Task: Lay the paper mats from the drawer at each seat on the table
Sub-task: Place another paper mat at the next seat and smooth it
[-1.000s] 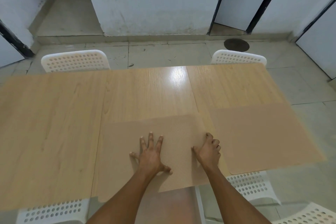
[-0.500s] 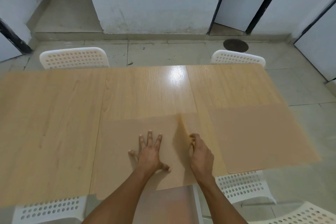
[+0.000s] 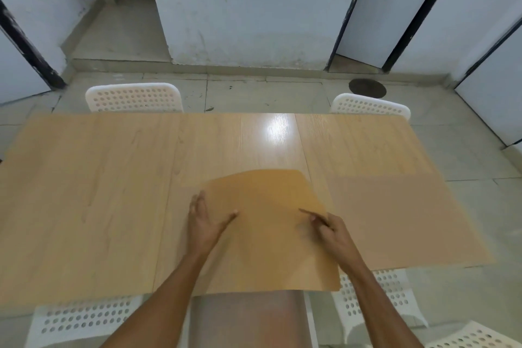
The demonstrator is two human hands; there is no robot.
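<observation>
A tan paper mat (image 3: 271, 232) is raised off the near middle of the wooden table (image 3: 99, 192), curved and tilted toward me. My left hand (image 3: 204, 220) holds its left edge, thumb on the front and fingers behind. My right hand (image 3: 334, 230) pinches its right edge. A second paper mat (image 3: 401, 220) lies flat at the near right seat. Beneath the raised mat, another sheet (image 3: 176, 249) seems to lie on the table.
White perforated chairs stand at the far side (image 3: 132, 97) (image 3: 370, 106) and at the near side (image 3: 84, 319) (image 3: 381, 299). A brownish surface (image 3: 245, 319) sits just below the table's near edge between my arms. White walls and doors stand beyond.
My right hand peeled the top mat's right edge up, and my left hand, which was pressing flat on the stack, now holds the mat's left edge. The mat has come off the table.
</observation>
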